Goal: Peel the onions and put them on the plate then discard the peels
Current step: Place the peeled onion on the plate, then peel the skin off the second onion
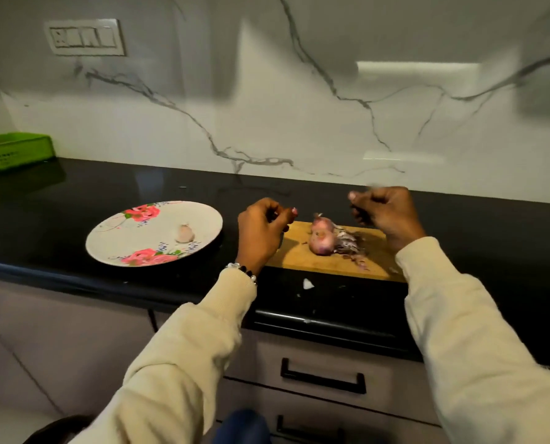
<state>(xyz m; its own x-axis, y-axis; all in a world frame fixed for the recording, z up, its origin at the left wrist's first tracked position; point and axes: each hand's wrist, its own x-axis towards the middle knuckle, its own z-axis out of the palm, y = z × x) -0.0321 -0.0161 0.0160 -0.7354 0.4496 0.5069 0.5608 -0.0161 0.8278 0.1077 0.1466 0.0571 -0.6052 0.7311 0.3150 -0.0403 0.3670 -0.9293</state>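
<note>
Two curled hands above a wooden chopping board with a red onion.

Left hand [260,232] and right hand [384,213] are clenched; whether either pinches anything, I cannot tell. The partly peeled red onion [321,240] lies on the wooden board [302,254] beside purple peels [347,243]; a small peeled onion [184,233] sits on the white floral plate [123,238].

A small peeled onion [184,233], pale pinkish-white, sits on the right part of a round white plate [113,241] with pink roses, left of centre in the frame. A reddish-purple onion [321,241] rests on a wooden cutting board [292,254] just right of centre. Purple peels [347,241] lie heaped against its right side, with scraps scattered below.
</note>
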